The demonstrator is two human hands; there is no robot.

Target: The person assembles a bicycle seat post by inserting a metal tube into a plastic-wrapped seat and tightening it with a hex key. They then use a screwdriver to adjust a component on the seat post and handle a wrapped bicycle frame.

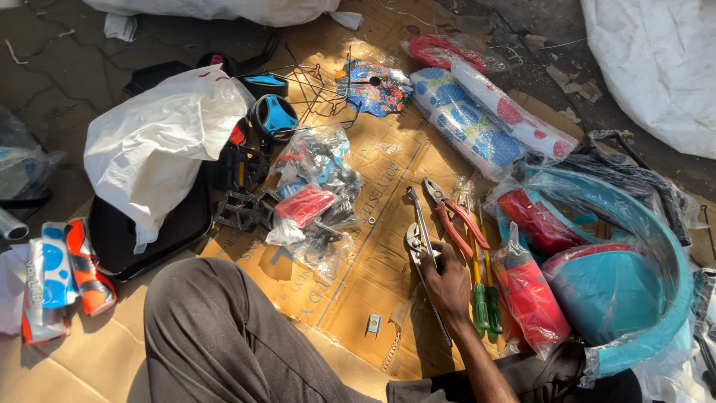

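Observation:
My right hand [447, 282] reaches in from the lower right and closes its fingers on a grey metal spanner [415, 237] that lies on the cardboard sheet [388, 160]. A long thin metal rod [418, 213] runs beside the spanner and under the hand. Just right of the hand lie red-handled pliers [456, 218] and green-handled screwdrivers [482, 298] with yellow shafts. My left hand is out of view. My bent knee in grey trousers [216, 328] fills the lower left.
Plastic bags of small parts [313, 198] and black pedals [240, 209] lie left of the tools. A white bag [153, 142] rests on a black tray [123, 242]. Wrapped teal [619, 291] and red [531, 298] plastic parts crowd the right. A small metal bracket [373, 323] lies near my knee.

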